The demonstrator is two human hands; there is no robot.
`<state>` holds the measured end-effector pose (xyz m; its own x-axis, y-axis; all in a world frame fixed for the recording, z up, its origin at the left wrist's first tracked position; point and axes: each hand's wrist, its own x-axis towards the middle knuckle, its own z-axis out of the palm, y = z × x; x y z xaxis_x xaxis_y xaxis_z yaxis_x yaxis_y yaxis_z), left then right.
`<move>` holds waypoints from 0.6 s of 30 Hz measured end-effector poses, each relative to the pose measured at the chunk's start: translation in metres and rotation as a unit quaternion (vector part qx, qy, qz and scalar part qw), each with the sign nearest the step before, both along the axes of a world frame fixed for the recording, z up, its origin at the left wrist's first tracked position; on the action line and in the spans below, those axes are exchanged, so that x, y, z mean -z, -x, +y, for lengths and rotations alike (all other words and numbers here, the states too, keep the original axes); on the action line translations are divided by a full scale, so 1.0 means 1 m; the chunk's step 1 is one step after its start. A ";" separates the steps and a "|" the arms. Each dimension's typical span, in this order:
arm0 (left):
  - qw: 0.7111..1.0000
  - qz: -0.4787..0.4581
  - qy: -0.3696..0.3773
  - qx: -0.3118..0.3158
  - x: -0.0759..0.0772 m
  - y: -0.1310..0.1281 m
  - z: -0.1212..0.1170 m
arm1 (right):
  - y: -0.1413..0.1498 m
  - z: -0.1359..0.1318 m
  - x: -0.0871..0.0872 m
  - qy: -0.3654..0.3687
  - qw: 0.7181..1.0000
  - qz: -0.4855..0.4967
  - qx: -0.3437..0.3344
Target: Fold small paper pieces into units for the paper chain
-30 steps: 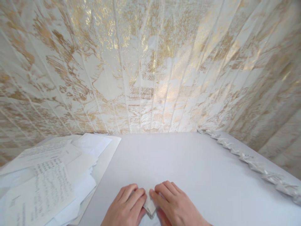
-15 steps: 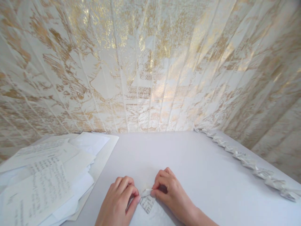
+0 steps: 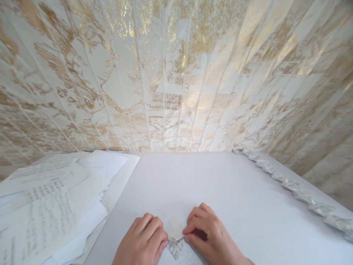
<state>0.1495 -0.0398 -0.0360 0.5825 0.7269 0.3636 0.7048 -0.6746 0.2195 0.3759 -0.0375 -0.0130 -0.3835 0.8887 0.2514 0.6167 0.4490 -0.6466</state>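
Backdrop (image 3: 154, 92): pale, gold-patterned and apparently pleated cloth, standing beyond the folded paper (image 3: 174, 229) in your hands.
Table (image 3: 198, 180): white and smooth, it spreads out beyond your folded paper and to both sides of it.
Paper pile (image 3: 55, 209): well to the left of the folded paper, loose sheets overlap, some with handwriting up; they look flat and unworked, so if they are your stock, plenty is left.
Left hand (image 3: 142, 239): just left of the folded paper, your grip pinches its left corner, fingers curled, thumb partly hidden.
Folded paper: between your two hands, low over the table, a plain face above and a lettered part (image 3: 176, 250) below; several folds seem made, but it looks unfinished, and you are probably partway through shaping it.
Right hand (image 3: 209, 233): just right of the folded paper, your grip pinches its right corner between thumb and forefinger.
Folded row (image 3: 292, 187): well to the right of the folded paper, small pieces line up close together; these appear done.
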 end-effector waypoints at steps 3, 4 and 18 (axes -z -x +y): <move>0.999 -0.026 0.026 -0.013 -0.002 0.002 0.003 | 0.004 0.001 -0.004 0.036 0.999 -0.004 0.035; 0.998 -0.038 0.044 -0.021 -0.003 0.002 0.004 | 0.005 0.001 -0.005 0.047 0.998 -0.007 0.046; 0.988 -0.074 0.084 -0.104 -0.005 -0.018 0.004 | 0.007 -0.001 -0.005 0.048 0.996 -0.058 0.043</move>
<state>0.1673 -0.0359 -0.0315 0.3638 0.8825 0.2979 0.7755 -0.4641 0.4279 0.3686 -0.0388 -0.0079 -0.3258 0.9376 0.1215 0.7238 0.3301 -0.6059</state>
